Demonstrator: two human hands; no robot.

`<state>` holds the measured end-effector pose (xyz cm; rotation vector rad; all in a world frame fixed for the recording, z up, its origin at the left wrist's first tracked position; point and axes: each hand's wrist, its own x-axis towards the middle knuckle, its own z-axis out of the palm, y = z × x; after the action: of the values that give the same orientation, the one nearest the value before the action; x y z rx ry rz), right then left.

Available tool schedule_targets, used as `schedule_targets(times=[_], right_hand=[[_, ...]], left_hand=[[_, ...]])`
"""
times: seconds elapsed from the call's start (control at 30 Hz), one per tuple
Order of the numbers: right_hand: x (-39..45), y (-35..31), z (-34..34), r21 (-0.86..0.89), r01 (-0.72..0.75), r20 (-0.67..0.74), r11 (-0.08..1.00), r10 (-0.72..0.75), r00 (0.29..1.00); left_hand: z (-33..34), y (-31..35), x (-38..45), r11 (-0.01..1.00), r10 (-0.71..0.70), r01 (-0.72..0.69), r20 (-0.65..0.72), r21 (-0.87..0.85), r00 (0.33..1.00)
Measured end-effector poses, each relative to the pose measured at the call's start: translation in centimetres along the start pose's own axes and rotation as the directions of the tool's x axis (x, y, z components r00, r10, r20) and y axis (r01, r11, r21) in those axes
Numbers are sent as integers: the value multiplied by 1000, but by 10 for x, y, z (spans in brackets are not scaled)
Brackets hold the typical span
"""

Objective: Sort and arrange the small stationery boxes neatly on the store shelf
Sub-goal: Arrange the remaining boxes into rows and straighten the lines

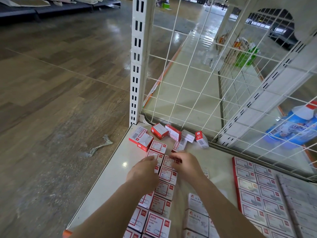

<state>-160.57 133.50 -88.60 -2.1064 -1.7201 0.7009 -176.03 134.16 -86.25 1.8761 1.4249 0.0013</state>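
1. A row of small boxes (165,189) runs down the middle of the shelf (109,179), two wide.
2. Both hands rest at its far end, the left hand (143,173) beside the right hand (186,164).
3. Behind them, loose boxes (159,131) lie scattered against the wire grid (188,66).
4. Flat packs (253,191) lie to the right.
5. The slotted post (137,66) stands at the shelf's far left corner.

Two bare hands reach over a cream store shelf (109,172). The left hand (143,172) rests on a row of red-and-white paper clip boxes (165,189); the right hand (186,164) pinches the row's far box (169,161). Beyond the row, loose boxes (159,131) lie scattered against a white wire grid (188,66).
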Motion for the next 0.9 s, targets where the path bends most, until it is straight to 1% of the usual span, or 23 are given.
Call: schedule_targets(times=[0.13, 0.5, 0.67, 0.77, 0.83, 0.9], right_hand=[[-3, -2, -3, -11, 48, 0, 999, -48, 999], [-9, -4, -2, 30, 78, 8, 997, -78, 997], [-10, -3, 1, 30, 98, -15, 995, -97, 995], [-10, -4, 1, 39, 99, -41, 994, -98, 994], [-11, -5, 1, 51, 93, -48, 994, -91, 995], [-11, -3, 0, 63, 90, -46, 994, -88, 995]], left_hand=[[-1, 0, 0, 1000, 7, -7, 4, -3, 1000], [1, 0, 2, 1000, 5, -5, -8, 7, 1000], [3, -1, 2, 996, 52, -50, -12, 72, 999], [4, -1, 3, 996, 56, -55, -7, 64, 998], [3, -1, 2, 997, 44, -43, -23, 66, 999], [1, -3, 2, 994, 34, -26, -82, 104, 996]])
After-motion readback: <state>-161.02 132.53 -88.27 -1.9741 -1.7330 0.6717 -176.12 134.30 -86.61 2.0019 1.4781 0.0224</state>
